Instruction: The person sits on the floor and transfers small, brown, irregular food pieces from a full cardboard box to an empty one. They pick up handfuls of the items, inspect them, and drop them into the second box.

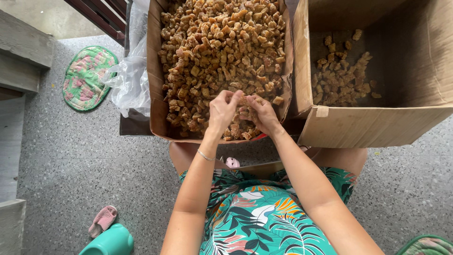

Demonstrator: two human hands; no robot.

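A cardboard box (155, 71) in front of me is heaped with brown sugary chunks (217, 42). My left hand (222, 111) and my right hand (260, 113) meet over the near edge of the heap, fingers pinched together on a clump of chunks (245, 100) between them. A thin bracelet circles my left wrist. To the right stands a second, larger cardboard box (373, 123) with a small pile of the same chunks (339, 75) on its bottom.
Clear plastic sheeting (130, 78) hangs left of the full box. A green and pink mat (87, 76) lies on the speckled floor. A pink slipper (102, 220) and a teal plastic object (111, 242) sit near my left leg. A concrete step runs along the left.
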